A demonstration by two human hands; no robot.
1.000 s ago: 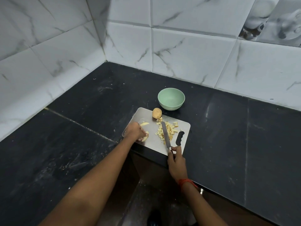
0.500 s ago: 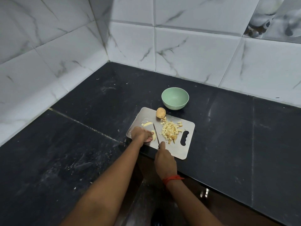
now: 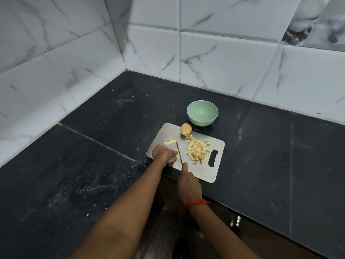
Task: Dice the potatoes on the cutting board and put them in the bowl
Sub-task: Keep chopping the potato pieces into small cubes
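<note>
Counter point(image 3: 93, 174) — one board point(image 3: 203, 171), one bowl point(image 3: 202, 116), one whole potato point(image 3: 186, 129); left hand point(image 3: 164, 153) holds slice point(image 3: 176, 151), right hand point(image 3: 189, 186) grips knife point(image 3: 178, 152).

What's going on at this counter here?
A person is dicing potatoes on a metal cutting board. The right hand grips a knife, its blade against the potato slices the left hand holds down. A pile of diced pieces lies on the board, one whole potato waits at its far edge, and the green bowl is empty.
</note>
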